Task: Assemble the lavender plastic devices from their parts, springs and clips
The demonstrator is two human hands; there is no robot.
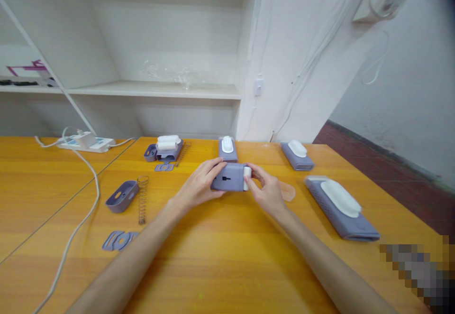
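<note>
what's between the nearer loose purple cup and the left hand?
A coil spring, close beside the purple cup and well short of the left hand. Shows in the head view.

Noted: held case (232, 183) plain grey-violet (oval cup (122, 198) the same shade) with a black mark (226, 178), end piece (246, 179) white, tabletop (220, 262) orange-brown with wood grain, coil spring (142, 205) brownish, cable (82, 225) off-white, floor (377, 164) dark red.
</note>
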